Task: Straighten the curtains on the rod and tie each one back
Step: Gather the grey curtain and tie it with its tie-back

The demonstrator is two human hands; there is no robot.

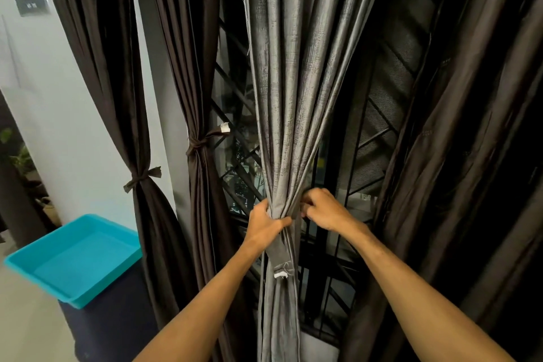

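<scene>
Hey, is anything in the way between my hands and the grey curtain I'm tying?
Nothing visible. Your left hand grips the gathered grey curtain, your right hand holds fabric on its right side, and the tie strip hangs loose below.

Lower left in my feed, a pale floor (26,332) carries a dark navy block (111,323); from here I cannot tell whether it is a bin or a stool. A turquoise plastic tray (82,256) sits on top of it, overhanging toward the left.
</scene>
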